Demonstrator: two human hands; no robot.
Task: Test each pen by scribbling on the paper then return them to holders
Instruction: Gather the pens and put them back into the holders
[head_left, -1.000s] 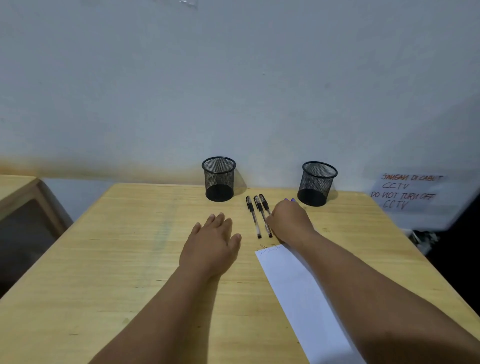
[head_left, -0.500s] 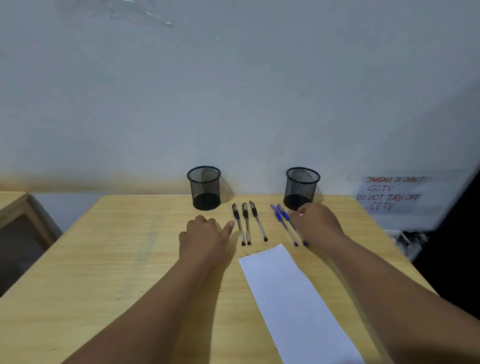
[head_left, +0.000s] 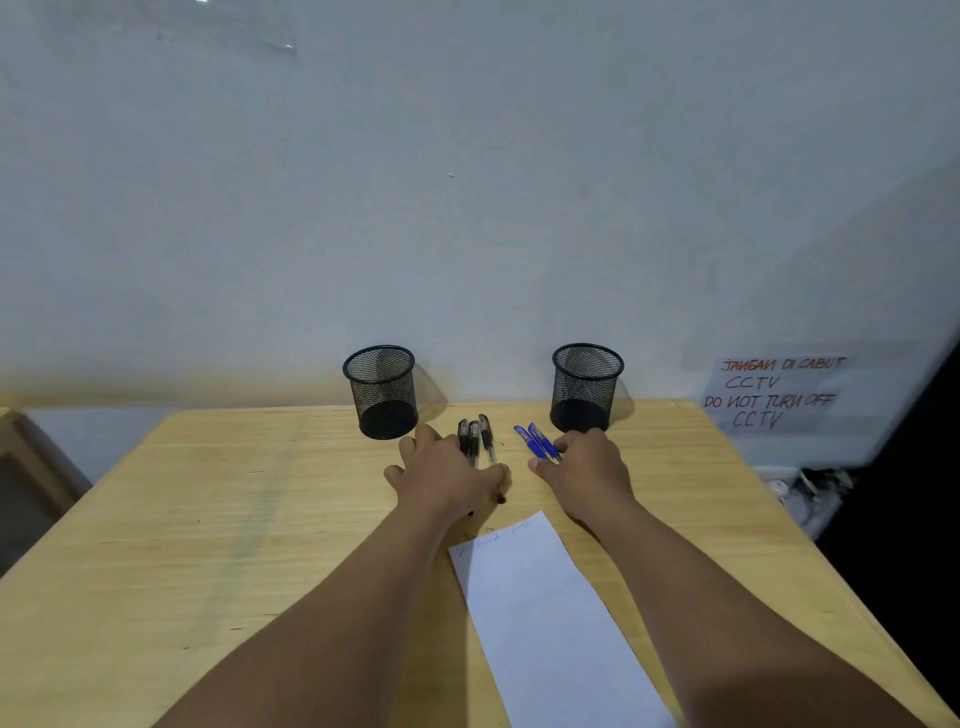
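On the pale wooden table (head_left: 208, 519) by the white wall, the left hand (head_left: 441, 478) lies half curled over three black pens (head_left: 475, 439). The right hand (head_left: 587, 475) touches two blue pens (head_left: 537, 441); its grip I cannot tell. The white paper sheet (head_left: 545, 613) lies nearer, and two black mesh holders (head_left: 382, 392) stand behind.

The worktop (head_left: 260, 519) is pale wood with visible grain and a matt finish. Two holders (head_left: 382, 392) (head_left: 586, 387) are black wire mesh. The pens (head_left: 485, 439) (head_left: 540, 442) look like glossy plastic. The paper (head_left: 545, 623) is smooth, matt white.
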